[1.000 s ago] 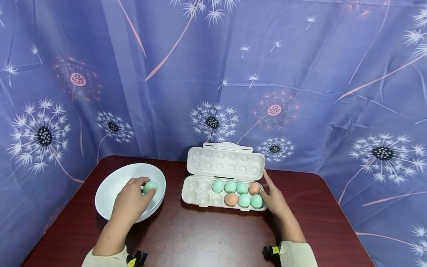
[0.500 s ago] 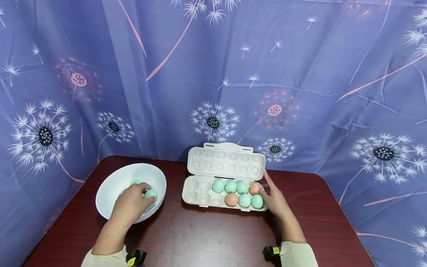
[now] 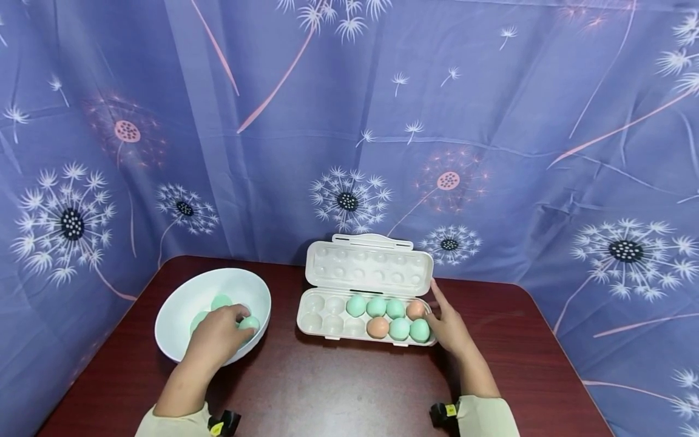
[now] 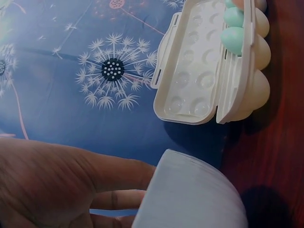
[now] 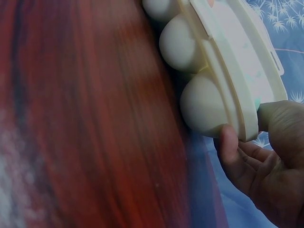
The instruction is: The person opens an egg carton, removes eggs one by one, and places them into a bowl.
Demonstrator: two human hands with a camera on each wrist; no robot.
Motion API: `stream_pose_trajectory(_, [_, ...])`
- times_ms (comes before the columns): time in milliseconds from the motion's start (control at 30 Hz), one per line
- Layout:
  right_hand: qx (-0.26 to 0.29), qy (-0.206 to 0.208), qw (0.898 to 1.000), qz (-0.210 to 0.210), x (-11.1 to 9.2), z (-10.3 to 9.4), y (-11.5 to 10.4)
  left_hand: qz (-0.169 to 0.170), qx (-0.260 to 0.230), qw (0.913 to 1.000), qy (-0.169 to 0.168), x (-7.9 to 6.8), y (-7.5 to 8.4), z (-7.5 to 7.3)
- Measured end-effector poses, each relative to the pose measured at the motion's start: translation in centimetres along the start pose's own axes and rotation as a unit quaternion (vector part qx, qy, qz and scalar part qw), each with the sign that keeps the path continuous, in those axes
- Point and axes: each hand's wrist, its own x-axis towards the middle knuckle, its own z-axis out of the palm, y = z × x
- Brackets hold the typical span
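Note:
My left hand (image 3: 215, 334) is inside the white bowl (image 3: 177, 303) at the left, its thumb and fingers around a pale green egg (image 3: 250, 323). Two more green eggs show beside it: one toward the back (image 3: 221, 301), one partly behind the hand (image 3: 197, 321). In the left wrist view, the bowl's wall (image 4: 194, 194) hides the fingertips. My right hand (image 3: 452, 328) holds the right end of the open white egg carton (image 3: 341, 335); the right wrist view shows fingers (image 5: 229, 140) against its edge. Green eggs (image 3: 399, 329) and orange eggs (image 3: 378, 328) fill its right part.
Several cups (image 3: 314, 321) at the carton's left end hold no egg. Its raised lid (image 3: 370, 267) leans back toward the blue dandelion-print curtain (image 3: 273, 182). Both bowl and carton stand on the dark red wooden table (image 3: 338, 394).
My left hand has lowered slightly with the green egg, which is deeper in the bowl and a little to the right. Two other green eggs have come into view. The right hand stays put.

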Motion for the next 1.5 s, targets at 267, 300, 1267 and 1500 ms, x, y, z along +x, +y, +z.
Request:
stream_pose_trajectory(267, [-0.003,0.002,1.000,-0.008,0.0,-0.1,-0.1,0.013,-0.007,0.9999,-0.006,0.2,-0.1,0.3])
stream_pose_trajectory(300, [-0.004,0.003,1.000,-0.008,0.0,-0.1,0.0,0.013,-0.006,0.9999,-0.007,0.2,-0.1,0.4])
stream_pose_trajectory(1267, [0.006,0.002,1.000,-0.001,0.0,0.0,0.0,0.017,0.027,0.9995,0.006,0.5,-0.9,1.6])
stream_pose_trajectory(1500, [0.000,0.002,1.000,-0.002,0.1,0.0,0.0,0.011,0.031,0.9994,0.006,0.6,-0.9,1.8])
